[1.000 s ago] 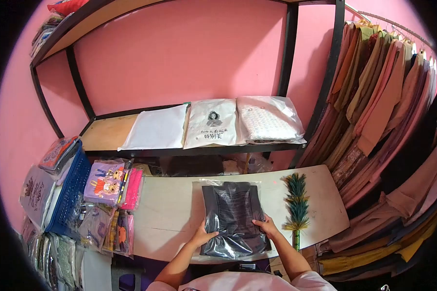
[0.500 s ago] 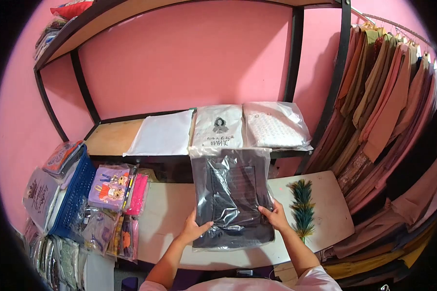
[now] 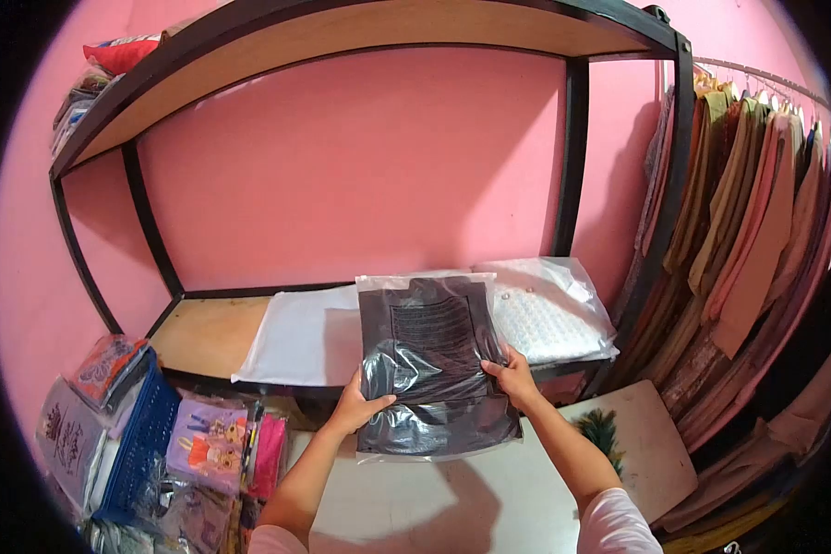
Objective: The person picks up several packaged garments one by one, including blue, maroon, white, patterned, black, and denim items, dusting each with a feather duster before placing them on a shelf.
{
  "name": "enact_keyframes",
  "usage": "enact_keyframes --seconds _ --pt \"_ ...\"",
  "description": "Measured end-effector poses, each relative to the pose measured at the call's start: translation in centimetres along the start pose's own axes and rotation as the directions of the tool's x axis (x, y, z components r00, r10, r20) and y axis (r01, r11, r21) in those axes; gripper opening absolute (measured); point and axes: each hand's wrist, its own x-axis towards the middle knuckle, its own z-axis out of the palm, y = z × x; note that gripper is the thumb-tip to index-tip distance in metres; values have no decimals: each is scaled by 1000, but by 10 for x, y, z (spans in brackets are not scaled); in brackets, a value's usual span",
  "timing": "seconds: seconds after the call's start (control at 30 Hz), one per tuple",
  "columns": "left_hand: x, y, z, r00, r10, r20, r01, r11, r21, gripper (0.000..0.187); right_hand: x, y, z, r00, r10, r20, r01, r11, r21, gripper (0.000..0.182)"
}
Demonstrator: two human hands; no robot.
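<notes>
A dark folded garment in a clear plastic bag is held up between both hands, above the front edge of the shelf. My left hand grips its left edge, thumb on top. At its right edge, my right hand is closed on it, thumb on the front and the other fingers mostly hidden. Behind it on the shelf, a white package lies to the left and a bagged white patterned item to the right. The bag hides what lies between them.
Below is a white table with a green feathery item on its right. A blue basket and bagged colourful items stand at the left. Clothes hang at the right. A black-framed upper shelf spans overhead.
Both hands have lifted the bagged dark garment forward over the shelf, where it now covers the printed white package. The view has tilted up, so the shelf sits lower in the frame.
</notes>
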Motion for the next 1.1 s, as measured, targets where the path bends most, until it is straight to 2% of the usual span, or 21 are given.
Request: enact_keyframes --seconds 0.07,0.17,0.27,0.3,0.43,0.47,0.5,0.53,0.57,0.6,0.67,0.7,0.73,0.77,0.83,0.9,0.93,1.0,1.03,1.07,1.1 --pt "23 -8 -8 1000 -2 14 2 1000 -5 69 26 5 0 999 33 13 -34 998 51 39" --pt "60 -15 -17 997 -48 68 55 992 -117 71 58 -2 2 997 68 41 -69 997 21 40" --pt "99 -21 -21 997 -61 57 72 974 -217 69 95 -10 3 1000 27 5 -27 1000 -2 40" --pt "111 -20 -22 998 11 55 -1 982 -187 69 109 -9 1 999 31 8 -31 1000 5 40" --pt "147 -22 -20 996 -27 79 43 977 -207 72 144 -12 -8 993 111 -46 -112 993 -25 42" --pt "145 -11 -15 986 -158 43 164 963 -216 76 150 -4 -11 1000 16 -22 -19 994 -109 53" --pt "145 -8 -11 958 -286 7 280 933 -228 80 150 5 -16 999 26 -26 -28 994 -110 53" --pt "153 -41 -11 948 -317 -31 302 925 -231 85 149 14 -21 995 0 -103 -50 872 -486 61" --pt "163 -74 -16 915 -400 -39 392 909 -142 82 146 19 -23 986 -52 -160 -95 614 -784 70" --pt "165 -86 -20 888 -460 12 456 874 -167 78 144 24 -28 994 -48 -100 -52 595 -802 83" --pt "165 -97 -21 851 -522 65 524 830 -191 74 146 33 -30 996 -57 -69 -28 536 -844 78" --pt "163 -95 -19 893 -449 27 446 878 -173 67 147 36 -30 997 -69 -35 2 477 -879 74" --pt "160 -95 -17 928 -372 -9 367 918 -151 60 149 42 -31 998 -59 -36 -4 476 -880 74" --pt "163 -106 -17 924 -381 -7 376 914 -153 60 154 49 -32 995 -97 -12 38 497 -867 71" --pt "174 -132 -16 947 -155 -281 154 988 -23 63 158 57 -32 992 -127 5 71 518 -853 68" --pt "172 -128 -13 936 -200 -289 205 979 -11 66 160 58 -28 986 -167 19 93 446 -890 63" --pt "172 -131 -14 926 -218 -309 249 966 64 66 162 58 -27 987 -163 16 88 446 -891 63" --pt "170 -121 -12 915 -234 -329 291 946 139 67 159 48 -18 1000 -25 -1 6 316 -949 61" --pt "167 -107 -10 910 -246 -335 342 901 266 69 158 46 -11 1000 -28 0 9 316 -949 61" --pt "165 -89 -6 903 -256 -345 385 838 387 72 158 45 -3 977 -207 49 81 152 -985 63" --pt "165 -76 -1 903 -252 -347 384 838 389 72 157 43 4 922 -367 122 122 -24 -992 65"
